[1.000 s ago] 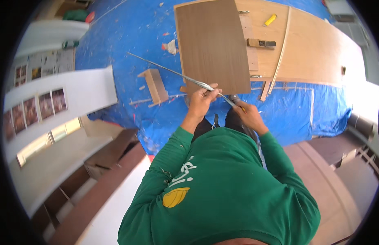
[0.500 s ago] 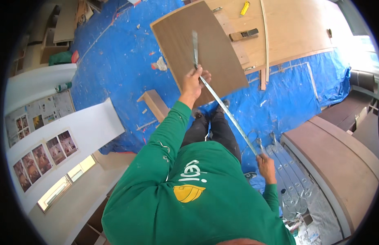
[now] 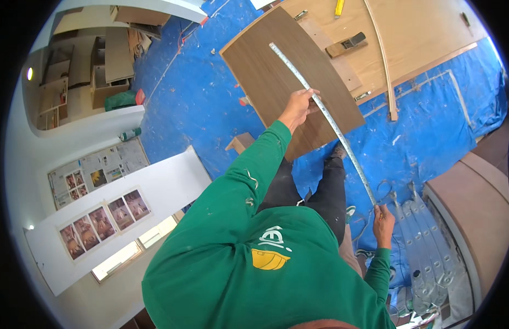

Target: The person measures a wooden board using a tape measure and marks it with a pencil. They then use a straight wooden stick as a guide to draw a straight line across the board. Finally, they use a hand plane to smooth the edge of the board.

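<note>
A long, thin measuring strip with fine markings (image 3: 342, 138), like a flexible metal rule, runs slantwise between my hands. My left hand (image 3: 299, 108) is closed around it partway along, fingers and thumb pinching it. Its far end lies over a brown wood-grain panel (image 3: 290, 71) with one curved edge. My right hand (image 3: 384, 225) grips the strip's near end, low at the right, above the blue sheeting. Whether a case sits inside that hand is hidden.
A light wooden worktop (image 3: 419, 38) carries a hand plane (image 3: 346, 45), a yellow cutter (image 3: 339, 7) and a long thin wood strip (image 3: 387, 71). Blue sheeting (image 3: 194, 104) covers the floor. A white board with photos (image 3: 172, 183) stands left, a brown cabinet (image 3: 479, 208) right.
The view has shifted, so the panel and worktop sit further right. The strip's far part, sharply angled and blurred before, now runs in a gentle curve. Both hands keep their grip.
</note>
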A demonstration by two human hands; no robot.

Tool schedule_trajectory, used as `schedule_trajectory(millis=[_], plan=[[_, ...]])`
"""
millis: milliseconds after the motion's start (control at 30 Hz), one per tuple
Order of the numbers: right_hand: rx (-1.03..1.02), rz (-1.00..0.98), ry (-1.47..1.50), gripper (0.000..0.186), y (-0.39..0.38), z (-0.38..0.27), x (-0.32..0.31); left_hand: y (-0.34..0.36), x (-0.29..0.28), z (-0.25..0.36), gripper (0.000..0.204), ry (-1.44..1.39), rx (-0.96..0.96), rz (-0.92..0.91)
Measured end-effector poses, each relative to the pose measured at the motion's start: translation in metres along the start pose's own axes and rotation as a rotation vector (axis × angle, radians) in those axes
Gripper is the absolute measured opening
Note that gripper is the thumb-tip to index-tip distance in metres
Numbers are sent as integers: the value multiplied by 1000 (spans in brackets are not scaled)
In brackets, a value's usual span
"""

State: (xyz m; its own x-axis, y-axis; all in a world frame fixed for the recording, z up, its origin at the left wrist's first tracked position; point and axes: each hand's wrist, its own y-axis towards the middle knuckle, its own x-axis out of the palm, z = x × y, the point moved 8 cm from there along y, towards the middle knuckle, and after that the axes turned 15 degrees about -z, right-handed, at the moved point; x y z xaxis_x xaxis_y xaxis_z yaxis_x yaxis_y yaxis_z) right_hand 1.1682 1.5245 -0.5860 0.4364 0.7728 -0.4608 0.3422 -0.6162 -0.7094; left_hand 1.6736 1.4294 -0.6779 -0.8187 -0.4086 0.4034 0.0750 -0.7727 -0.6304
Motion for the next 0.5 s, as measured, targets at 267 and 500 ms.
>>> schedule_trajectory(millis=[267,500], plan=[[-18,184,-22,28,88,-70,16,74,-49,74,61,919,332,249],[39,232,-91,29,177,-106,34,119,-58,67,61,1644,531,225]])
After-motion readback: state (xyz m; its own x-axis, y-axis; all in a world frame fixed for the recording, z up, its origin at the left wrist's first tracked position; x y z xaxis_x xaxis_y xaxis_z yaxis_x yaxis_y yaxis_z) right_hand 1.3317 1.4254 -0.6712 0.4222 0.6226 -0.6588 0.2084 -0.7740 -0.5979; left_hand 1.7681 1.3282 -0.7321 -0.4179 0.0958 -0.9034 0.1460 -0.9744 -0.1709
